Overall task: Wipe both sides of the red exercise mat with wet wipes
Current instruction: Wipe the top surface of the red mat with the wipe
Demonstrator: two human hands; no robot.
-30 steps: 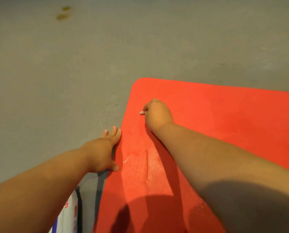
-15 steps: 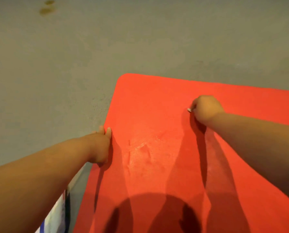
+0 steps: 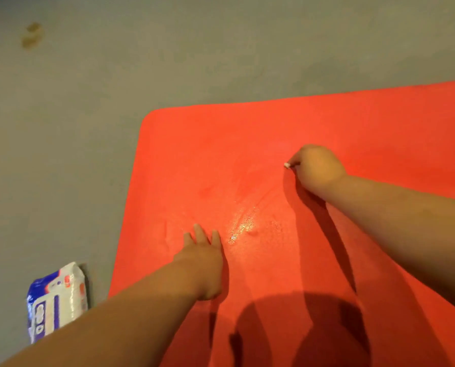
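From my feed, the right hand [image 3: 317, 168] had its grip closed tight: the fingers were curled into a fist round a wet wipe [image 3: 287, 165], of which only a small white tip poked out at the knuckles, down on the mat. The left hand [image 3: 202, 263] had no grip on anything; it lay flat with straight fingers, pressing on the red exercise mat [image 3: 274, 133] nearer to me. Between the two hands I saw a wet patch [image 3: 243, 223] glinting on the mat. The mat lay spread on the grey floor [image 3: 88, 128], one rounded corner at the far left. A blue and white pack of wet wipes [image 3: 57, 300] lay on the floor just left of the mat; its printing was too blurred for me to read. A brownish stain [image 3: 32, 35] marked the floor far off.
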